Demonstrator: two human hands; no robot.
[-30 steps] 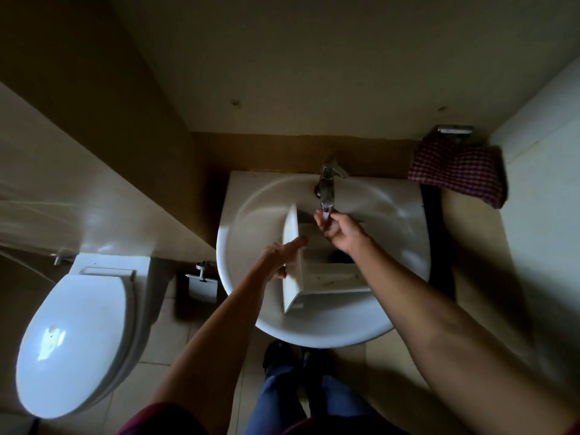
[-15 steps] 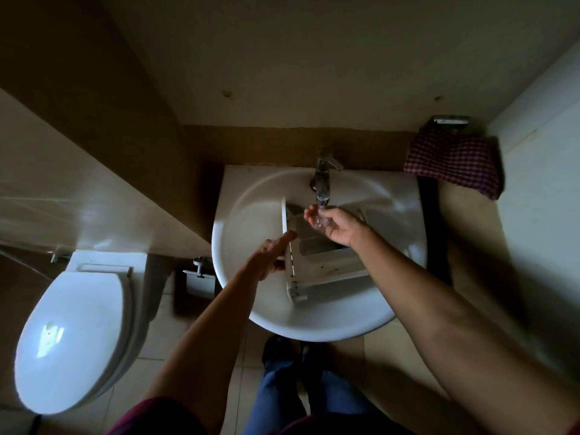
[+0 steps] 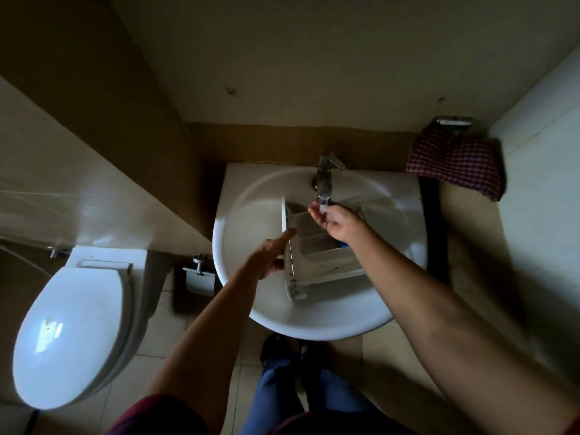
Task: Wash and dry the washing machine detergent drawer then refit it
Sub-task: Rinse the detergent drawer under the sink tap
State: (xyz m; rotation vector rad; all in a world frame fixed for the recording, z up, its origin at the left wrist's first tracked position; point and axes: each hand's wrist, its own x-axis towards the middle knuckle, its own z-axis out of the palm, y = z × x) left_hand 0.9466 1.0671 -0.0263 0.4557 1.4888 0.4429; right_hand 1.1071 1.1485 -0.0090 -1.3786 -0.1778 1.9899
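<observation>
My left hand [image 3: 270, 255] lies with straight fingers against the front panel of the detergent drawer [image 3: 326, 265], steadying it from the left; whether my thumb hooks under the panel I cannot tell. The drawer sits in the middle of the sink [image 3: 314, 328], with its panel towards the left rim and its open compartments facing up. A small blue part [image 3: 343, 244] shows inside it beside my right wrist. My right hand [image 3: 339, 224] is above the drawer's far end, fingers loosely curved and cupped under the water [image 3: 323, 208] running from the tap [image 3: 324, 177] at the back rim. A checked cloth [image 3: 455, 161] hangs beyond the sink's back right corner.
</observation>
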